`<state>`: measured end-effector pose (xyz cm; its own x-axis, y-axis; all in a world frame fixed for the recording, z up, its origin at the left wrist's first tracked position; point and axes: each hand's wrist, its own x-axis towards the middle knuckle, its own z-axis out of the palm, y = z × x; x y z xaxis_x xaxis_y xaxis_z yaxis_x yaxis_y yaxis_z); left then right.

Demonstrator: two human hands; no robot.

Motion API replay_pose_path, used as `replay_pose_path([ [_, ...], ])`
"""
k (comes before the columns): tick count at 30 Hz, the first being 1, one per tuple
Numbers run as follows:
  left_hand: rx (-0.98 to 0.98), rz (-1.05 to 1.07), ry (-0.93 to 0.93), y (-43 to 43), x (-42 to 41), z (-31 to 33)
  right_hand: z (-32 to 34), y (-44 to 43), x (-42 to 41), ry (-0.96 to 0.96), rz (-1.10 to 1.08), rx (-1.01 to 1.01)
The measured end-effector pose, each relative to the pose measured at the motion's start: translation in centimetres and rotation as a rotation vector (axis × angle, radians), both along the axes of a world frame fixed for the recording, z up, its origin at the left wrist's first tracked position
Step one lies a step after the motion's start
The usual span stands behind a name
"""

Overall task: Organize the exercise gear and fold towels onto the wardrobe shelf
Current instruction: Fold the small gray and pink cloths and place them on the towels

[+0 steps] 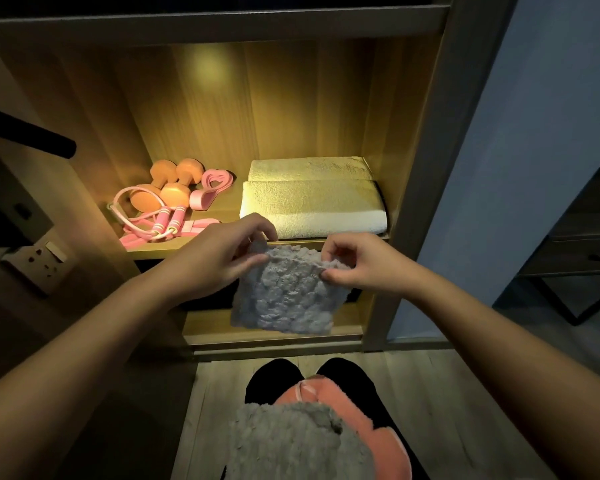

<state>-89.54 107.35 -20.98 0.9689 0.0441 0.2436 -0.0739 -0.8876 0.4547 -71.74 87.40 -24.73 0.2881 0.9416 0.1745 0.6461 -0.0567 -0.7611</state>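
Left hand: fingers curled, pinching top left corner of grey towel. Right hand: thumb and fingers pinching top right corner. Towel hanging below both hands, in the air, just in front of shelf edge. On shelf, right side: white towels, folded, two together. On shelf, left side: orange dumbbells, pink band just beside, jump rope nearer the front edge. Down on lap: second grey towel lying over coral cloth. Far left, on wall: socket.
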Motion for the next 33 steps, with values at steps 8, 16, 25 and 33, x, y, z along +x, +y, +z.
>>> replay_pose_path([
  [8,-0.182,-0.047,0.424,-3.1,2.3,-0.7,2.0,1.1,-1.7,-0.024,0.057,0.067],
  [16,-0.209,0.042,0.191,-3.4,2.5,-1.6,-0.2,-1.6,1.2,0.411,-0.040,-0.049],
  [25,-0.426,0.182,-0.145,-3.2,1.2,-3.3,-1.7,-1.2,-0.4,0.388,-0.137,0.289],
  [33,-0.309,0.175,-0.405,-3.0,0.1,-5.0,-1.3,-3.0,-1.2,0.109,-0.129,0.295],
])
